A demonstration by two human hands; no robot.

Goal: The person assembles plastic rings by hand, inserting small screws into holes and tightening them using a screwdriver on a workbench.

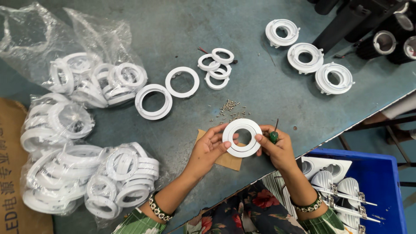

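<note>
Clear plastic bags (65,143) stuffed with white rings fill left of frame. Two large white rings (167,93) lie loose near upper centre, three small rings (216,67) just right of them. Pile of small screws (229,110) at centre. Three white housings (310,58) in diagonal row upper right, black cylinders (385,43) beyond. Blue crate (385,182) at lower right holds white lamp fittings. Brown cardboard box (11,173) at far left edge.

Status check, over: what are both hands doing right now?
Left hand and right hand both grip one white ring. Right hand also holds a green-handled screwdriver. Small screws lie loose just beyond; nothing blocking.
</note>
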